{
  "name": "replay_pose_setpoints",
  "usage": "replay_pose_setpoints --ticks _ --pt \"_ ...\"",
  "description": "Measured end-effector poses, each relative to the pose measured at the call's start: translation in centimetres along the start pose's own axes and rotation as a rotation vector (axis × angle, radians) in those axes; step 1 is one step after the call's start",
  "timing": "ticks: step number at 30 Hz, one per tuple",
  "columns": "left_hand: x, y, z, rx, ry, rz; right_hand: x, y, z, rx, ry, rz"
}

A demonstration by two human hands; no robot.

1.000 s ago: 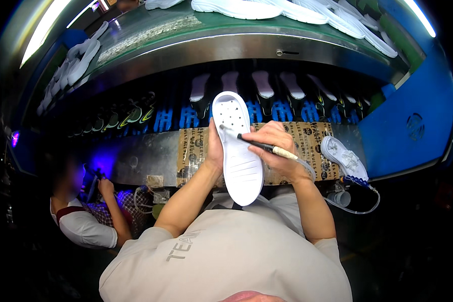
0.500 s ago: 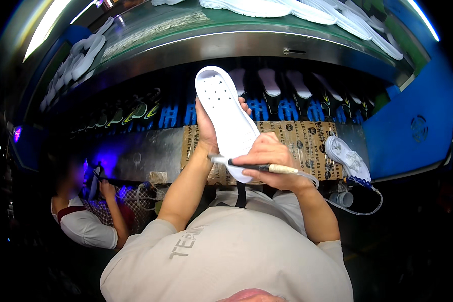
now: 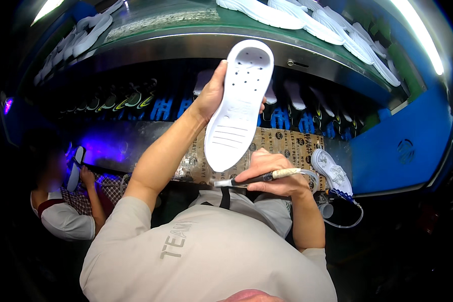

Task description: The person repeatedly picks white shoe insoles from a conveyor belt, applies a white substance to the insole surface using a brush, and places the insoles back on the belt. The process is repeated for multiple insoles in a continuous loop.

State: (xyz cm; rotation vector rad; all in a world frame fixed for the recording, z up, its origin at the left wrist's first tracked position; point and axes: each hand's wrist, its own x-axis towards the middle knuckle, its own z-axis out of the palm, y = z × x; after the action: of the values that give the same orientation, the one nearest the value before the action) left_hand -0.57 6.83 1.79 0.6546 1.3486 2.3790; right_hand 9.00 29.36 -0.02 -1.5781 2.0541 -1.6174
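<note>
My left hand [image 3: 211,95] grips a white shoe sole [image 3: 236,116] by its left edge, with fingertips showing at the far side. The sole is raised over the bench, its inner face toward me, small holes at the heel end and the pointed toe end nearest me. In my right hand [image 3: 274,173] is a brush [image 3: 259,178] with a dark and cream handle, its pale head pointing left. A clear tube runs from the handle's rear. The brush head is below the toe, apart from the sole.
Printed brown cardboard [image 3: 196,158] covers the bench. A white shoe [image 3: 332,171] lies at its right, near a small cup [image 3: 326,210]. Further white soles [image 3: 332,30] rest on the green belt above. Shoe uppers [image 3: 131,98] stand in a dark row. A co-worker [image 3: 65,206] sits at left.
My left hand has lifted the sole farther away and to the right, turning it more upright. The brush has come off the sole and now sits lower, below the toe.
</note>
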Motion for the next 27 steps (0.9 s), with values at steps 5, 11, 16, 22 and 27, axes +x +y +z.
replay_pose_setpoints --ticks 5,11,16,22,27 --pt "1.6 0.1 1.7 0.495 0.142 -0.275 0.2 -0.2 0.1 -0.212 -0.047 0.06" --pt "2.6 0.0 2.1 0.984 -0.13 -0.599 0.2 -0.8 -0.7 -0.365 0.025 0.191" --pt "2.0 -0.4 1.1 1.148 -0.268 -0.706 -0.3 -0.9 -1.2 -0.19 0.025 0.184" --pt "0.6 0.0 -0.4 1.117 -0.261 -0.747 -0.5 -1.2 -2.1 -0.298 -0.118 0.182" --pt "-0.8 1.9 -0.4 1.103 -0.193 -0.759 -0.9 -0.7 -2.9 -0.403 -0.042 0.166"
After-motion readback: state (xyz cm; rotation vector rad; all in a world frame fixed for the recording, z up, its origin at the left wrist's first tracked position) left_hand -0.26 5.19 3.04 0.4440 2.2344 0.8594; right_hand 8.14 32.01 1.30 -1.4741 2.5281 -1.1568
